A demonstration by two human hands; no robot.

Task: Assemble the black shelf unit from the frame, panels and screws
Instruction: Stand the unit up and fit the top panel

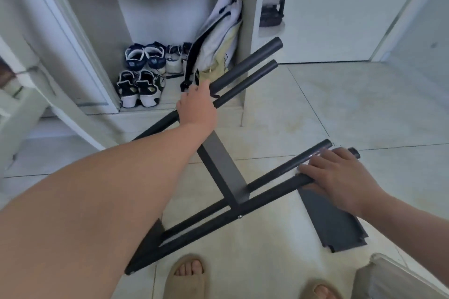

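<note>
Head view, sole view. Item: black frame (245, 71) of paired round tubes, tilted off the tiled floor (315, 104), its lower corner touching the floor just beside a sandalled foot (185, 279). One flat cross panel (222, 167) was fitted between the upper and lower tube pairs; a small screw (239, 216) showed on the lower tube below that panel. Left hand (196, 104): fingers curled round the upper tube pair, gripping it near the middle, arm stretched forward. Right hand (340, 175): laid over the far end of the lower tube pair, fingers nearly straight and slightly spread across both tubes, pressing on them; whether the thumb hooked underneath could not be told. Loose panels (337, 223): dark, flat, stacked on the floor beneath the right hand and forearm. Background: an open pale cabinet (97, 19) holding pairs of shoes (142, 73) and a light bag (218, 36) leaning upright against its right wall.
</note>
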